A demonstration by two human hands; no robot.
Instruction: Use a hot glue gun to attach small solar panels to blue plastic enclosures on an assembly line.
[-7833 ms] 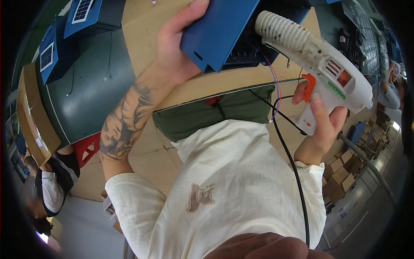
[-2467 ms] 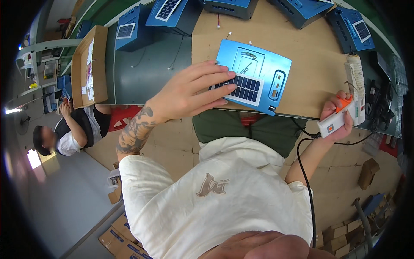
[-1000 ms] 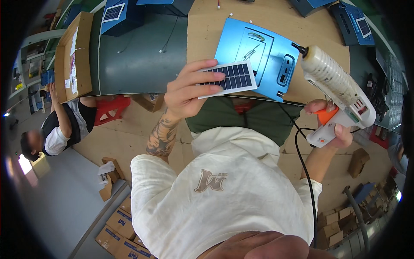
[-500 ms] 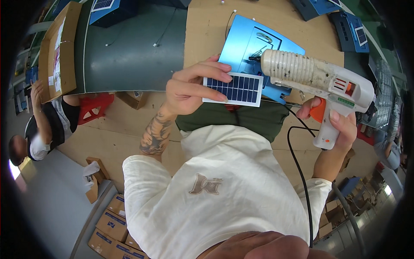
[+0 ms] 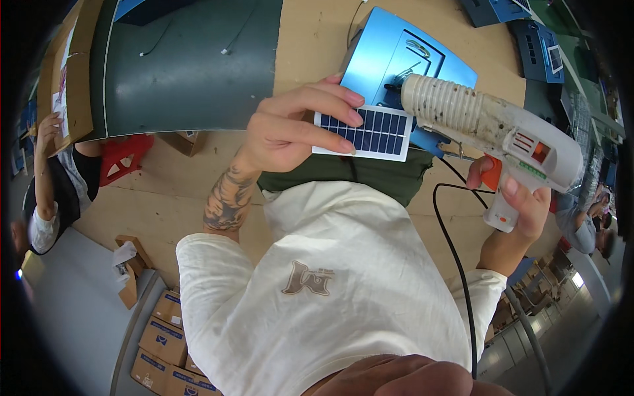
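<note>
My left hand point(image 5: 281, 129) is closed on a small solar panel point(image 5: 380, 137), dark blue cells in a white frame. Its fingers lie over the panel's left part; the thumb is hidden. In my right hand point(image 5: 525, 208) is a worn white hot glue gun point(image 5: 472, 112), index finger at its orange trigger point(image 5: 491, 173). The gun lies across the front of a blue sheet-metal housing point(image 5: 373, 56), its dark nozzle pointing left, just above the panel's upper right edge. Whether the nozzle touches anything cannot be made out. Inside the housing's recess sits a coiled wire point(image 5: 417, 47).
A black cord point(image 5: 456, 264) hangs beside my right side. Thin connector wires point(image 5: 241, 33) lie on the green bench mat point(image 5: 178, 92). More blue housings point(image 5: 535, 53) stand at the far right. A cardboard box point(image 5: 76, 86) and another person point(image 5: 56, 178) are at the left.
The view has shifted a little, so the bench and housing sit differently in the picture. Both hands keep their holds, and the glue gun stays close to the panel.
</note>
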